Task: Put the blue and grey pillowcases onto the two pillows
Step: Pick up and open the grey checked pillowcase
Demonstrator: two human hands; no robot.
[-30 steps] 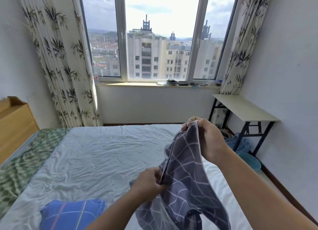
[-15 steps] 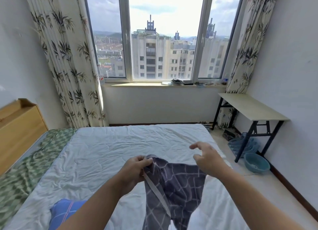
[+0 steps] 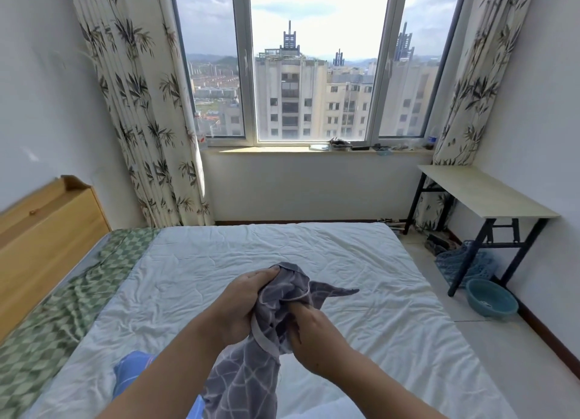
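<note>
I hold the grey pillowcase with its thin pale grid lines up in front of me, above the wrinkled white bed sheet. My left hand is closed around the bunched upper part of the cloth, fingers curled over the top fold. My right hand has its fingers pushed into the fabric just beside the left one, so the fingertips are hidden; it seems to grip the cloth from inside a fold. A plain grey band of hem curves down between my two hands. One corner of the pillowcase sticks out to the right in a point, and the rest hangs down crumpled between my forearms towards the lower edge of the view. The blue pillowcase with coloured stripes lies on the sheet under my left forearm, partly covered by it. A green checked cloth runs along the left side of the bed.
</note>
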